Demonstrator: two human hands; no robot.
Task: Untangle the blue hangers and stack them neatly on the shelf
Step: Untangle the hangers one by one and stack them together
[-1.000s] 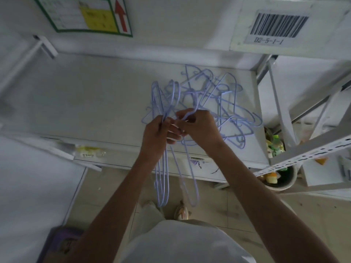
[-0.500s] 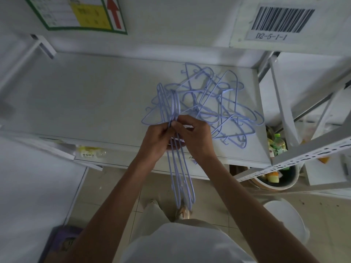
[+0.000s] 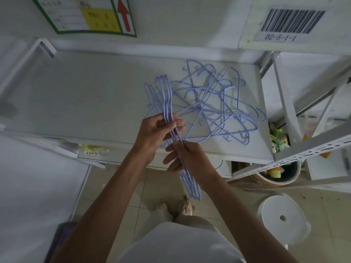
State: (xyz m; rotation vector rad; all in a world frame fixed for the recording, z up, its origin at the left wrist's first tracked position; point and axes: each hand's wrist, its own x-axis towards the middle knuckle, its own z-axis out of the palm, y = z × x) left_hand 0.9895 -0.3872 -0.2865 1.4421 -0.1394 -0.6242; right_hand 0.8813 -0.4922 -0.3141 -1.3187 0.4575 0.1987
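Hangers in hand, a person stands at a white shelf (image 3: pixel 95 95) and sorts a knot of blue wire into order. The left hand (image 3: pixel 153 133) is closed around the middle of a bundle of aligned hangers (image 3: pixel 167 103), fingers curled over the wires and thumb pressing from the near side, so that the hook ends point away over the shelf and the long bottoms trail down past the shelf edge toward the floor. The right hand (image 3: pixel 187 158) sits just below it on the same bundle, loosely closed, its fingertips pinching the wires where they leave the other fist; it seems to be squaring the hangers against each other so they lie flat as one set. Holding the bundle upright and off the surface keeps it clear of the rest of the work.

To the right, touching the bundle's upper part, lies the tangled pile (image 3: pixel 214 105): blue hangers crossed at all angles, hooks caught through shoulders, spread across the right half of the shelf up to its edge. The left half of the shelf is bare, likely the place for the finished stack. By this reckoning the job is under way but far from done, with most hangers not yet freed. A barcode label (image 3: pixel 290 23) marks the rack above, and a white stool (image 3: pixel 281 219) stands on the tiled floor.
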